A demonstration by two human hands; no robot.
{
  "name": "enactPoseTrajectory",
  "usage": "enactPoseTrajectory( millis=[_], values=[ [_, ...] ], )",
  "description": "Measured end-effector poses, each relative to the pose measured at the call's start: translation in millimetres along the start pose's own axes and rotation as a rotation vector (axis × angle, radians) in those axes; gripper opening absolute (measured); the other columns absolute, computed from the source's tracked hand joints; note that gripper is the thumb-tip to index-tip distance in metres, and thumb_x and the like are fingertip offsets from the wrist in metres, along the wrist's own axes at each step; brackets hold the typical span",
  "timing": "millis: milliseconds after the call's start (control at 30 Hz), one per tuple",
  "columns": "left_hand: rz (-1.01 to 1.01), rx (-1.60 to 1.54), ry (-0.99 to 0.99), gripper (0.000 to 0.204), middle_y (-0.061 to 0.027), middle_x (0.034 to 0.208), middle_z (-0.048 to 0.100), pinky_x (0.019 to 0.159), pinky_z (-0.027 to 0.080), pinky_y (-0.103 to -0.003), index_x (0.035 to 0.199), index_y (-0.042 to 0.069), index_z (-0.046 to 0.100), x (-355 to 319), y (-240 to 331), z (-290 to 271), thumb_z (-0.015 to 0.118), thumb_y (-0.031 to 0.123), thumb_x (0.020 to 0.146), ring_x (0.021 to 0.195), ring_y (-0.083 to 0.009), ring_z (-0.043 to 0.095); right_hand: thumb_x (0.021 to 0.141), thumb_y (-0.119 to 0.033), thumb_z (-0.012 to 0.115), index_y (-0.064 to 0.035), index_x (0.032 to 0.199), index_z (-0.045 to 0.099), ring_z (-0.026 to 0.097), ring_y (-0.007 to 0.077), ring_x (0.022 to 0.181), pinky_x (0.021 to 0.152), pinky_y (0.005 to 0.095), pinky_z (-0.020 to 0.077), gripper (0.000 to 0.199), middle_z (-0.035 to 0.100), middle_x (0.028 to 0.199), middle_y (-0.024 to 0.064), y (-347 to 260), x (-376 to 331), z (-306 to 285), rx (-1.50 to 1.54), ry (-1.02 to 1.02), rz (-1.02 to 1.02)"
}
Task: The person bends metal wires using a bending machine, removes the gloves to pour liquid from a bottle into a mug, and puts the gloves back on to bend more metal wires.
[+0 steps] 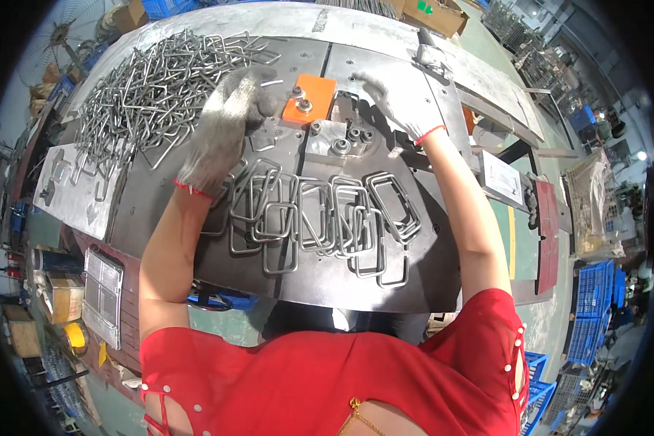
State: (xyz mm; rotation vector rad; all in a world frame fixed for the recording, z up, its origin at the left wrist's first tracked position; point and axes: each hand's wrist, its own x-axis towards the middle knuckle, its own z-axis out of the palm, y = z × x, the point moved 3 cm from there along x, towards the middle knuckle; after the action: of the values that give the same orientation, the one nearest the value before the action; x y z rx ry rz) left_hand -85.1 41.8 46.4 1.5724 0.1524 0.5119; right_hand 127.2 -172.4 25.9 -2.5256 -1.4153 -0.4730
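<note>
My left hand [232, 116], in a grey-white work glove, is curled beside the orange plate [312, 97] of a bolted fixture. A short bright end of a metal rod [272, 83] sticks out from its fingers; the rest is hidden by the glove. On the far side of the fixture my right hand [394, 103], gloved too, reaches left with its fingers stretched out and nothing visible in them. Between the hands stands a steel block [328, 139] with round bolts. Bent rectangular wire frames [315, 214] lie overlapping on the dark metal table [269, 285] nearer to me.
A large heap of bent metal rods [160, 91] covers the table's far left. A tool with a dark handle [430, 51] lies at the far right. Blue crates [592, 294] stand to the right, and a wire rack [103, 298] sits at the left.
</note>
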Motion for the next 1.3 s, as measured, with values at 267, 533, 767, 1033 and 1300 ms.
enactPoseTrajectory(
  millis=[267,533,767,1033,1300],
  values=[
    [0.051,0.072,0.043,0.034,-0.0020,0.086,0.060,0.068,0.046,-0.026,0.122,0.008,0.063,22,-3,5,0.045,0.033,0.106,0.073,-0.0097,0.053,0.103,-0.044,0.041,-0.0177,0.134,0.064,0.059,0.0288,0.123,0.106,0.0402,0.0435,0.047,0.064,0.133,0.0106,-6,-19,4,-0.103,-0.173,0.124],
    [-0.016,-0.157,-0.396,0.034,0.0049,0.076,0.040,0.057,0.032,-0.023,0.121,0.001,0.060,85,-19,92,0.050,0.030,0.106,0.066,-0.0071,0.035,0.105,-0.045,0.036,-0.0207,0.143,0.056,0.049,0.0302,0.135,0.113,0.0417,0.0377,0.049,0.053,0.146,0.0114,-6,-22,4,0.008,-0.200,0.177],
    [0.170,0.100,-0.373,0.036,-0.0022,0.098,0.061,0.082,0.046,-0.027,0.119,0.004,0.063,77,-16,92,0.051,0.035,0.105,0.091,-0.0115,0.054,0.106,-0.034,0.036,-0.0295,0.139,0.059,0.046,0.0279,0.138,0.115,0.0411,0.0362,0.040,0.051,0.149,0.0059,2,-24,17,0.011,-0.226,0.170],
    [-0.034,0.227,-0.327,0.035,-0.0071,0.113,0.064,0.093,0.046,-0.031,0.117,0.005,0.064,73,-21,94,0.053,0.035,0.103,0.103,-0.0164,0.058,0.105,-0.031,0.039,-0.0302,0.137,0.061,0.047,0.0278,0.137,0.115,0.0409,0.0372,0.039,0.053,0.147,0.0052,3,-22,18,0.136,-0.168,0.204],
    [0.926,0.880,-0.323,0.039,-0.0208,0.133,0.059,0.106,0.045,-0.044,0.129,0.000,0.059,57,-25,91,0.063,0.010,0.091,0.124,-0.0379,0.055,0.103,-0.030,0.041,-0.0270,0.134,0.063,0.049,0.0285,0.135,0.113,0.0410,0.0392,0.038,0.053,0.146,0.0078,2,-23,20,0.078,-0.199,0.178]
  ],
)
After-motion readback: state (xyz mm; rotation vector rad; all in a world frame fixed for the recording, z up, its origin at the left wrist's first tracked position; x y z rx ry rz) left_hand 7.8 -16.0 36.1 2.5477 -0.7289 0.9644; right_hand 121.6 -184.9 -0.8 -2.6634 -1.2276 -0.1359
